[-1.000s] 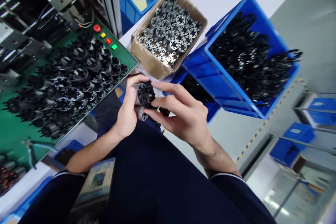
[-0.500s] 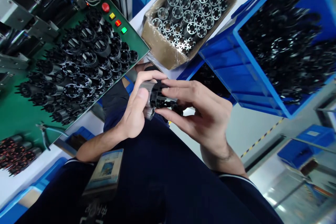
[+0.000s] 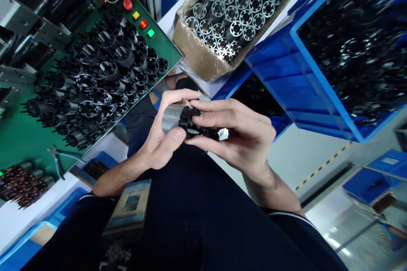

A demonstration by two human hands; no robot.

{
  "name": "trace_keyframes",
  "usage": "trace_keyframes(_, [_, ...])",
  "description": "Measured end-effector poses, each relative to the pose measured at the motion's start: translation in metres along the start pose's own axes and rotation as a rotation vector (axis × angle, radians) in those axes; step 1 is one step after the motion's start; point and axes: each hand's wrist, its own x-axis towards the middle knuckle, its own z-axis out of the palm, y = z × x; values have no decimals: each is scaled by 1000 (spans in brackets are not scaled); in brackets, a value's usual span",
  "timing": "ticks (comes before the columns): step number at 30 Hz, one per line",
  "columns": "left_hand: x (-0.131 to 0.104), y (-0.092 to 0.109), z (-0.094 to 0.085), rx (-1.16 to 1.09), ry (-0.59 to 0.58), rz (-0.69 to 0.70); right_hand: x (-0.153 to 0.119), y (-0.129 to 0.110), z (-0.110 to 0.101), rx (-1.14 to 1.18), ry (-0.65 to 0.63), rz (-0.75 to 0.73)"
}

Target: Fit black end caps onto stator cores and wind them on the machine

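Held in front of my body is a silver stator core (image 3: 172, 118), a ridged metal cylinder lying roughly sideways. My left hand (image 3: 159, 139) is wrapped round it, the thumb lying along its lower side by the black end. A black plastic insulator (image 3: 188, 121) with prongs sits at the core's right end. My right hand (image 3: 241, 135) grips this insulator between fingertips and thumb, which hide part of it. Whether the insulator is fully seated on the core, I cannot tell.
Many stator cores with black ends stand on the green machine table (image 3: 19, 135) at left, near lit buttons (image 3: 143, 24) and pliers (image 3: 59, 161). A cardboard box (image 3: 203, 65) holds bare cores. Blue bins (image 3: 280, 72) at right hold black parts.
The core has turned so more of its silver side shows. My left thumb has shifted down and right to the black end; my right fingers have moved slightly left on the insulator.
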Motion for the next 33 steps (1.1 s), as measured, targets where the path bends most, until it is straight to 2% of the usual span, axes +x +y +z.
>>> trace_keyframes(3, [0,-3,-4,-27,-5,-35,-2,-2,2,-91,-4,-49])
trace_keyframes(6, [1,-8,-7,-143,-52,-29,-2,-1,0,-6,-41,-9])
trace_keyframes(9, [4,-13,-6,-279,-83,-74,0,4,-4,134,27,50])
trace_keyframes(11, [6,-13,-3,-332,-63,-109,0,7,-6,145,77,62])
trace_keyframes(15, [14,-7,13,-457,68,-175,1,11,6,137,153,-26])
trace_keyframes(17, [18,1,26,-564,195,-233,1,11,23,173,260,-60])
trace_keyframes(20, [23,14,42,-655,393,-328,0,16,53,188,384,-15])
trace_keyframes(23, [27,20,47,-660,477,-341,-2,24,71,97,467,-4])
trace_keyframes(25, [28,18,45,-630,511,-357,-3,29,71,-10,486,-39])
trace_keyframes(27, [29,13,42,-576,545,-395,-5,32,63,-75,423,-73])
trace_keyframes(29, [29,7,38,-531,565,-419,-7,33,52,-57,302,-87])
trace_keyframes(33, [28,3,36,-571,583,-364,-14,34,31,36,40,-37])
